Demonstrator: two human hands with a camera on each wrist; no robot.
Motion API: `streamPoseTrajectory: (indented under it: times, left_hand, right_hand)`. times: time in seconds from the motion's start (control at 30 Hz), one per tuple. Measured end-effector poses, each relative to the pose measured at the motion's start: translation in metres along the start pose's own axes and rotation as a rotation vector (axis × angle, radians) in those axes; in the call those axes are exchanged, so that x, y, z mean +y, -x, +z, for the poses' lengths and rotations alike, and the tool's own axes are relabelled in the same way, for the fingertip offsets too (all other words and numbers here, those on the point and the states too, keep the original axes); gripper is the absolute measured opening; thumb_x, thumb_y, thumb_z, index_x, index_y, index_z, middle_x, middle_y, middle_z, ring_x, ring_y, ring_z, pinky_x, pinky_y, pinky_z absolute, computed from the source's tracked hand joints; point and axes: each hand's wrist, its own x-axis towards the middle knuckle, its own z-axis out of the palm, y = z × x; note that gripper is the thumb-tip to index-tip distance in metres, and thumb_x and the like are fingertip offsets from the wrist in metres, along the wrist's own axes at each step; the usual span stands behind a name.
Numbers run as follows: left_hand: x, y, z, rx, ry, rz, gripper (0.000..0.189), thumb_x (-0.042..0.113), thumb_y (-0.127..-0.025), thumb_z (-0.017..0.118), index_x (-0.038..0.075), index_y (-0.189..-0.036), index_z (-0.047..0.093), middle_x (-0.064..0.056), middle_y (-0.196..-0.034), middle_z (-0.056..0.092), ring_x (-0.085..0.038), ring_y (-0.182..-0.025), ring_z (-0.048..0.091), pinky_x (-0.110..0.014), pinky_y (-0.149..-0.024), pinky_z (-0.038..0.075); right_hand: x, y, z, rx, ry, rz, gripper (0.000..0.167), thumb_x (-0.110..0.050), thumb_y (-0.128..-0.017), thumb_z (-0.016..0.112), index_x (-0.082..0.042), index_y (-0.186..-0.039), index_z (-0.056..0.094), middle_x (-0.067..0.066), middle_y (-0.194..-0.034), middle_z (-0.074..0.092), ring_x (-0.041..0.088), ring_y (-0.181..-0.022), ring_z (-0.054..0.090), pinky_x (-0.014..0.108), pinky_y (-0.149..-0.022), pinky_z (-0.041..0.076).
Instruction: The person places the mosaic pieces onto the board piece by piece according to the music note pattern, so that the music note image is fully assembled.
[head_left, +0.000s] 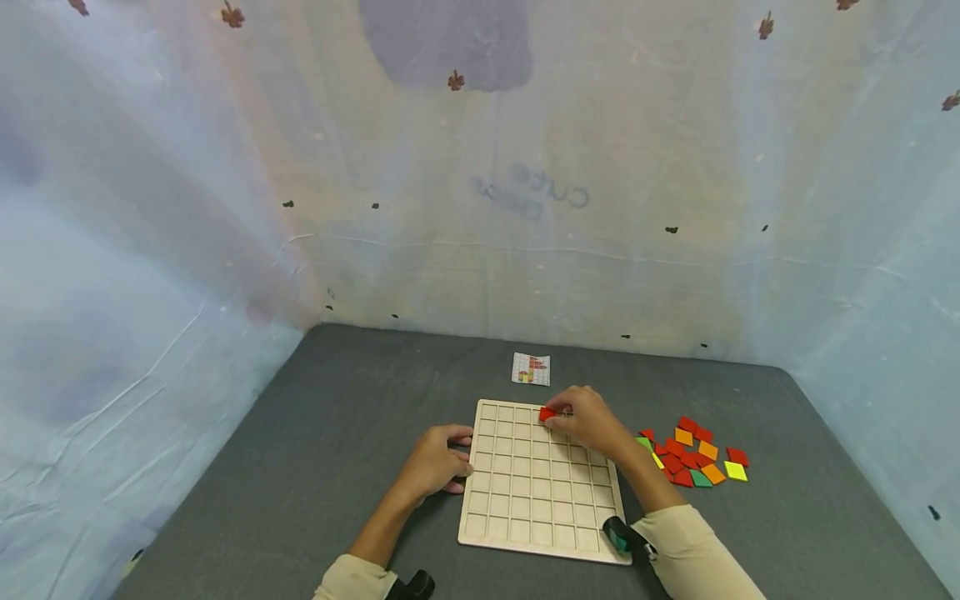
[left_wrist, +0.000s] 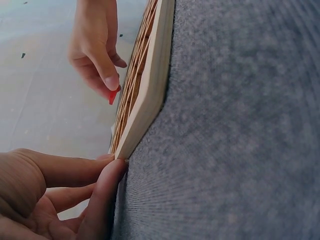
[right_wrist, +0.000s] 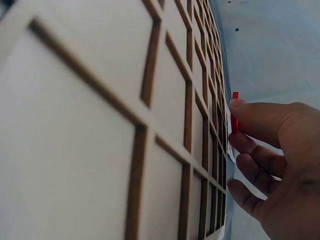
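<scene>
A light wooden board [head_left: 531, 487] with a grid of shallow square cells lies on the grey table. At its left edge my left hand [head_left: 435, 462] pinches the rim between thumb and finger, as the left wrist view shows on the board's edge [left_wrist: 152, 90]. My right hand [head_left: 588, 417] is over the board's far side and holds a small red square tile [head_left: 547, 413] between thumb and fingertips. From the right wrist, the red tile [right_wrist: 234, 114] appears edge-on, above the far cells. Whether it touches the board I cannot tell.
Loose red, orange, green and yellow tiles [head_left: 686, 454] lie in a heap right of the board, near my right forearm. Behind the board lies a small printed card [head_left: 531, 368] with a coloured grid pattern. A pale patterned sheet [head_left: 480, 250] hangs around the grey table [head_left: 360, 367].
</scene>
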Motion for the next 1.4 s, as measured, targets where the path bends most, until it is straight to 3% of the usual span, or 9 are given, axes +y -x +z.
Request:
streamPoseTrajectory:
  times: [0.5,1.4]
  left_hand:
    - [0.000,0.000,0.000,-0.001,0.004,-0.003,0.062,-0.013,-0.080,0.074,-0.005,-0.141,0.063,-0.019,-0.128,0.065,-0.024,-0.099,0.070,-0.037,-0.056,0.064]
    - [-0.002,-0.001,0.000,0.000,0.004,-0.006,0.063,-0.012,-0.079,0.075,-0.004,-0.141,0.063,-0.018,-0.128,0.065,-0.024,-0.100,0.070,-0.037,-0.056,0.064]
  right_hand:
    - [0.001,-0.007,0.007,0.001,0.042,0.017,0.020,-0.015,-0.094,0.081,-0.004,-0.111,0.081,0.002,-0.100,0.068,0.019,-0.097,0.053,0.038,-0.079,0.046]
    - [0.002,0.005,-0.001,0.026,-0.072,-0.025,0.028,-0.013,-0.093,0.081,-0.002,-0.118,0.078,0.006,-0.106,0.071,0.024,-0.101,0.063,0.041,-0.083,0.055]
